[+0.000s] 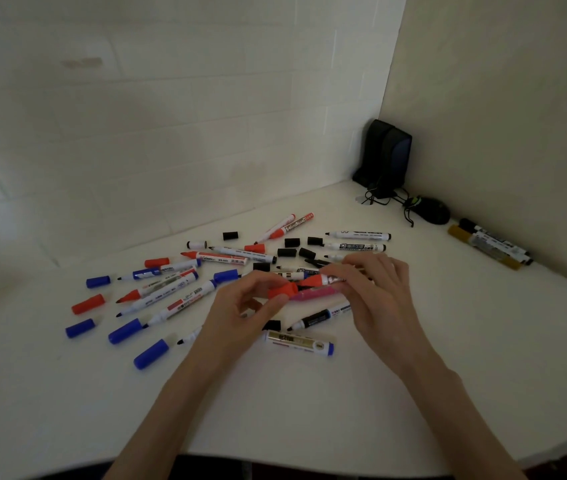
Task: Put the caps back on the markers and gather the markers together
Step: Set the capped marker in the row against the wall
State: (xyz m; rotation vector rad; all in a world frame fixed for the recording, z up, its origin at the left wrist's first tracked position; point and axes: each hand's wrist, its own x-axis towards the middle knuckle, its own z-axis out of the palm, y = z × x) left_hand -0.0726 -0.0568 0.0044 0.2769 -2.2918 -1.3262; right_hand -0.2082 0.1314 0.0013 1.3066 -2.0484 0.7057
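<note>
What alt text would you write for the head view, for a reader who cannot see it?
A person's left hand holds a red cap by the tip of a red marker gripped in the right hand. Around them uncapped markers and loose red, blue and black caps lie scattered on the white table.

tiled wall: white | side wall: plain beige | table: white, curved edge | light: dim

Probably an office or study corner: white desk, small black speakers, computer mouse, scattered whiteboard markers.
</note>
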